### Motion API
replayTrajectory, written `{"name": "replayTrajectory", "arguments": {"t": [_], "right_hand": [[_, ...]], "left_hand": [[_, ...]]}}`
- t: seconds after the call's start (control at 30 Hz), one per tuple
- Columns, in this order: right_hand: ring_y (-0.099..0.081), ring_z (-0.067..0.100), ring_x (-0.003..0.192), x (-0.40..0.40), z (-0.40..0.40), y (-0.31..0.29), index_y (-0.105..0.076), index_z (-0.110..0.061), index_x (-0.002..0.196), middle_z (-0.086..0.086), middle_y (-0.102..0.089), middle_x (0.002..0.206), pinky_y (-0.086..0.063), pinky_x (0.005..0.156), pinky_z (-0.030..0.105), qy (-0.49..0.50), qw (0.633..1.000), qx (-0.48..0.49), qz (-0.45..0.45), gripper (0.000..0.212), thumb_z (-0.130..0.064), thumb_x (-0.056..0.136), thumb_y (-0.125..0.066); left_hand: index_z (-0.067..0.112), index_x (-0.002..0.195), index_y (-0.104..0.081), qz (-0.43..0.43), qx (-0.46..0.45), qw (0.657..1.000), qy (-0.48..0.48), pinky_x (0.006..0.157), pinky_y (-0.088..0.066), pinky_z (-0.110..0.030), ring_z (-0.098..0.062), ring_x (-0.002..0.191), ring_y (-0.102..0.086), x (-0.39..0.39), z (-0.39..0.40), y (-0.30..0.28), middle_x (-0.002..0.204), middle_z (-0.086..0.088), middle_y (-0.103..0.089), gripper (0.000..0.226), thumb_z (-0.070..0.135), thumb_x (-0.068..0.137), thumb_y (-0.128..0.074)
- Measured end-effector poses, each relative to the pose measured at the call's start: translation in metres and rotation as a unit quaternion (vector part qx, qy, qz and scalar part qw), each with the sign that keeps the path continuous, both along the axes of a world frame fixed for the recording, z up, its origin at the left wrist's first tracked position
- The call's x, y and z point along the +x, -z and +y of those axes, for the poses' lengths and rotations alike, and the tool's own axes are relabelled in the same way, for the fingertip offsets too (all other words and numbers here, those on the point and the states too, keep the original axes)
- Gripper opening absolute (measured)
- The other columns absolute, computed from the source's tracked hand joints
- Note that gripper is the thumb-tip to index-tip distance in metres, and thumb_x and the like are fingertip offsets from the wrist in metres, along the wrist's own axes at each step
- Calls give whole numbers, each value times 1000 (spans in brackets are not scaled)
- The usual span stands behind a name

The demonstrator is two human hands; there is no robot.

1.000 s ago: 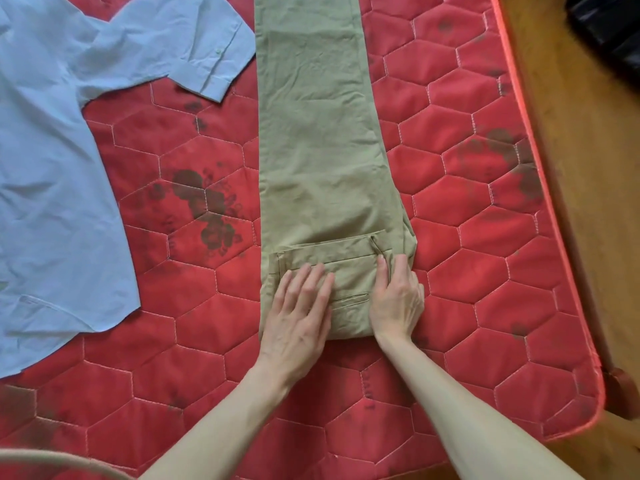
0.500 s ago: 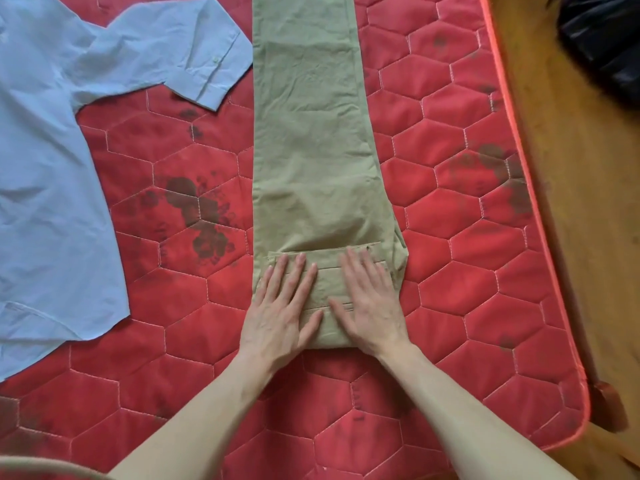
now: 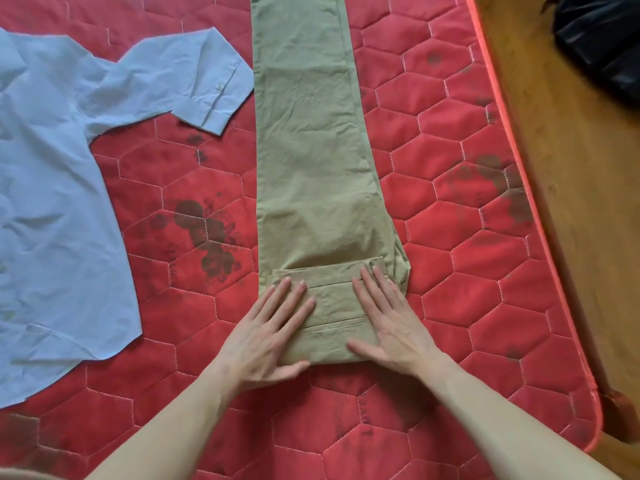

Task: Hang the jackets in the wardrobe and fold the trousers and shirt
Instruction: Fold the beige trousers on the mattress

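Note:
Khaki trousers lie lengthwise on the red quilted mattress, legs laid one over the other and running away from me. Their waist end is folded over toward the legs, with a back pocket facing up. My left hand lies flat on the left side of that fold, fingers straight. My right hand lies flat on the right side, fingers spread. A light blue shirt is spread flat at the left, one sleeve reaching toward the trousers.
Dark stains mark the mattress between shirt and trousers and near the right edge. Wooden floor runs along the mattress's right side. A dark black garment or bag lies on the floor at the top right.
Both hands have slid apart across the folded waist end, left hand toward the left edge, right hand toward the right edge. The view has shifted slightly.

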State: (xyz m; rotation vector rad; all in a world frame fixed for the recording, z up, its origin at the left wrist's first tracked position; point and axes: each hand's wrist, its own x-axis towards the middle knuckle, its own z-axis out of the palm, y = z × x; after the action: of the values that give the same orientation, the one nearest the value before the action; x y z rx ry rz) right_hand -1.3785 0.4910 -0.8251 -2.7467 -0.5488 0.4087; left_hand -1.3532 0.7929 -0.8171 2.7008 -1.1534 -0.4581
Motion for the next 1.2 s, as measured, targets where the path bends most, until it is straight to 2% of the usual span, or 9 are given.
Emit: {"name": "replayTrajectory", "arguments": {"t": [0.13, 0.27, 0.37, 0.57, 0.77, 0.83, 0.93, 1.03, 1.2], "right_hand": [[1, 37, 160, 5, -31, -5, -12, -6, 165, 17, -1, 173, -13, 129, 51, -144, 989, -40, 3, 121, -80, 81, -58], [-1, 38, 160, 17, -52, -11, -15, -5, 164, 21, -5, 172, -18, 129, 50, -227, 973, -34, 11, 115, -57, 76, -67], [-2, 35, 160, 15, -51, -15, -15, -6, 164, 19, -5, 172, -21, 127, 50, -209, 977, -25, 26, 118, -49, 68, -68], [-7, 32, 161, -5, -32, -24, -21, -11, 165, 13, -11, 173, -24, 127, 48, -113, 992, -27, 39, 113, -50, 68, -65], [-39, 22, 151, -30, -36, -38, -53, -11, 147, 4, -49, 158, -36, 120, 38, -35, 996, 70, 36, 78, -38, 76, -68], [-52, 17, 141, -39, -39, -47, -60, -13, 141, 0, -61, 146, -39, 117, 38, -11, 994, 103, 32, 67, -35, 78, -67], [-63, 8, 124, -55, -40, -64, -64, -18, 134, -10, -68, 132, -46, 108, 29, 27, 987, 155, 43, 52, -34, 85, -69], [-67, 5, 114, -66, -42, -78, -66, -20, 132, -14, -70, 126, -53, 97, 27, 44, 982, 173, 54, 43, -46, 98, -64], [-71, 8, 76, -67, -37, -95, -68, -32, 122, -10, -76, 90, -56, 69, 30, 192, 951, 230, 73, 39, -59, 94, -65]], "left_hand": [[6, 164, -21, -14, 30, 998, 61, 125, -27, -58, -44, 159, -7, -4, 19, 3, 171, -23, -10, 117, 53, 67, -66], [1, 163, -22, -21, 79, 996, 45, 124, -27, -59, -49, 157, -9, -10, 8, -1, 169, -28, -12, 115, 32, 63, -70], [-2, 161, -26, -19, 107, 994, -6, 122, -30, -60, -53, 155, -12, -21, -9, -8, 168, -30, -16, 99, 6, 66, -50], [-7, 153, -39, 23, 63, 996, -52, 117, -40, -55, -48, 152, -29, -20, -13, -26, 162, -30, -33, 90, 7, 66, -26], [0, 145, -48, 91, -12, 992, -89, 118, -35, -38, -34, 145, -47, -22, -11, -58, 152, -17, -54, 85, 13, 65, -22], [8, 140, -48, 181, -45, 976, -113, 120, -40, -34, -29, 144, -47, -25, -7, -72, 149, -8, -55, 72, 15, 71, -30], [25, 113, -55, 242, -65, 955, -159, 81, -47, -30, -23, 96, -63, -26, -1, -93, 101, 6, -65, 44, 20, 70, -47], [34, 100, -63, 289, -99, 925, -227, 62, -42, -25, -14, 63, -57, -25, 12, -105, 67, 9, -63, 37, 29, 65, -51], [23, 95, -72, 373, -238, 830, -340, 77, -54, -22, -10, 83, -70, -28, 34, -114, 88, 5, -75, 24, 8, 77, -64]]}}
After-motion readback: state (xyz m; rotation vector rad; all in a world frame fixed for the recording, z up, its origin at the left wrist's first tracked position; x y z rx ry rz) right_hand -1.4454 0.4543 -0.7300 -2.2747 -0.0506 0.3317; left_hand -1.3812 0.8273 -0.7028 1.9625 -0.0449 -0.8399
